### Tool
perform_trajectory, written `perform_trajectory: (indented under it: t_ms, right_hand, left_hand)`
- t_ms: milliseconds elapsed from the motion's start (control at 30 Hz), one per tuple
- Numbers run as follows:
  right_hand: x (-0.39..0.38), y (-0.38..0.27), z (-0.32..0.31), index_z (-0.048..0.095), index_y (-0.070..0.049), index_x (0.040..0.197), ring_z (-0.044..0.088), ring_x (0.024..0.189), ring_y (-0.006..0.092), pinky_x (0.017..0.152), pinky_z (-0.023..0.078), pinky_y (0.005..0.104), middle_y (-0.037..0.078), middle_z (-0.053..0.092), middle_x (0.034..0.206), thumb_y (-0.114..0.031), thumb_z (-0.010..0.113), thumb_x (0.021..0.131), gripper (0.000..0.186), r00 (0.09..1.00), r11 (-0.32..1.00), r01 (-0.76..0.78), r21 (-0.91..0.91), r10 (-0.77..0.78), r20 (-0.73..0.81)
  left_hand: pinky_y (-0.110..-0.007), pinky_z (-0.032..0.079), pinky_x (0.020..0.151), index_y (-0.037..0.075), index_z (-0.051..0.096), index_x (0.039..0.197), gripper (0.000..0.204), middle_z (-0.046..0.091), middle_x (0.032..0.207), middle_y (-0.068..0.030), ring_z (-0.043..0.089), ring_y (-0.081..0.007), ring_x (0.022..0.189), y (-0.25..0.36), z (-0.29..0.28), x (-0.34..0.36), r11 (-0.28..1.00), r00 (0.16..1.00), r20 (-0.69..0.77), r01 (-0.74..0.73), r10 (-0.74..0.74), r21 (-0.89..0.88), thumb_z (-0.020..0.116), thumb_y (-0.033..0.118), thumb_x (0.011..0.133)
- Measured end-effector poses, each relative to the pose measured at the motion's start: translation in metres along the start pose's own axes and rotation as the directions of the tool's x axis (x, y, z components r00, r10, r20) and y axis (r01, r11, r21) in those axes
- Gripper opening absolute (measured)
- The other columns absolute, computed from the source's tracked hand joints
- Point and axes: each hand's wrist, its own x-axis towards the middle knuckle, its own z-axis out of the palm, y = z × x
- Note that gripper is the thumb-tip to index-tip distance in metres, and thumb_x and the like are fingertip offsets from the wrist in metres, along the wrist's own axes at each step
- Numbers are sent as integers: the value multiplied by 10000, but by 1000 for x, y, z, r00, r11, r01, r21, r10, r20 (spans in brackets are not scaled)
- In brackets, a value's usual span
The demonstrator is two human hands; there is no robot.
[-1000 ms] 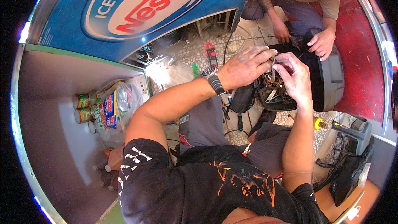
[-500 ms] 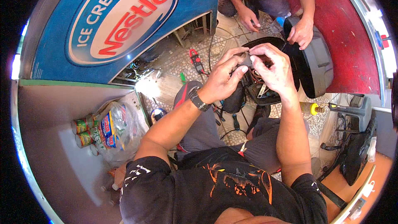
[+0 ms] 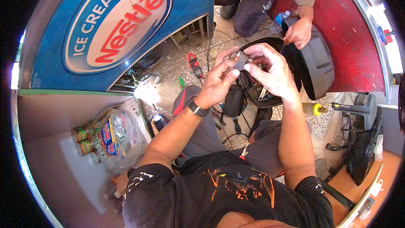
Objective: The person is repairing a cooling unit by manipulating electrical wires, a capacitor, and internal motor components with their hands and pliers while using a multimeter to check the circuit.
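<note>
My left hand (image 3: 221,76) and my right hand (image 3: 268,69) are raised together above the open black tool case (image 3: 270,99), their fingers closed round a small grey, rounded piece (image 3: 240,63), perhaps a roll of tape. Part of it is hidden by my fingers. Tangled tools and parts lie in the case, partly hidden by my hands. A dark pouch (image 3: 233,101) lies just below them, and a red clamp meter (image 3: 195,65) rests on the floor to the left.
A co-worker's hand (image 3: 299,33) is at the case's raised lid (image 3: 316,67). A blue cabinet (image 3: 63,76) with an open base stands upper left; cans (image 3: 84,145) and bags lie left. A yellow gas cylinder (image 3: 311,109) and grey appliance (image 3: 363,116) are right, beside a red panel (image 3: 354,55).
The view has shifted. My left hand has turned from back-up to thumb showing, and the grey piece has come into sight between both hands. The co-worker's lower hand is out of sight.
</note>
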Motion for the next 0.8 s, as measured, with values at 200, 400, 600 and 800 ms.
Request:
perform_trajectory:
  t_ms: [200, 400, 600, 800]
  right_hand:
    - [0, -2, 7, 611, -13, 1166, 675, 927, 191, 808, 559, 321, 106, 655, 1049, -18, 720, 792, 390, 999, 998, 9, 66, -5, -52]
    - [1, 1, 9, 611, -12, 1130, 683, 939, 211, 824, 546, 329, 116, 653, 1012, -7, 704, 789, 354, 993, 995, 83, -51, -87, -82]
    - [0, -9, 9, 610, -3, 1113, 679, 954, 222, 845, 546, 330, 110, 643, 1065, -17, 721, 780, 351, 999, 997, 0, 72, 3, -48]
    - [4, -6, 11, 613, 3, 1066, 653, 994, 229, 858, 550, 338, 129, 633, 1092, -5, 751, 747, 347, 972, 963, 219, -156, -229, -54]
  left_hand:
    - [-343, 432, 1022, 21, 620, 1150, 241, 431, 1344, -102, 464, -201, 1259, -10, 0, 1, 999, 1000, 13, -6, 6, 48, 589, 198, 989]
    - [-366, 424, 1033, -9, 620, 1143, 228, 478, 1330, -106, 498, -222, 1237, 1, -1, 1, 991, 997, 26, 70, -68, -114, 610, 129, 962]
    - [-382, 417, 1044, 11, 632, 1133, 214, 491, 1350, -133, 495, -248, 1248, 1, -5, 2, 993, 999, -7, -35, 36, 114, 624, 111, 945]
    - [-365, 426, 1046, -8, 636, 1111, 204, 472, 1400, -146, 499, -239, 1276, 7, -1, 3, 994, 997, -54, -52, 47, -96, 610, 136, 969]
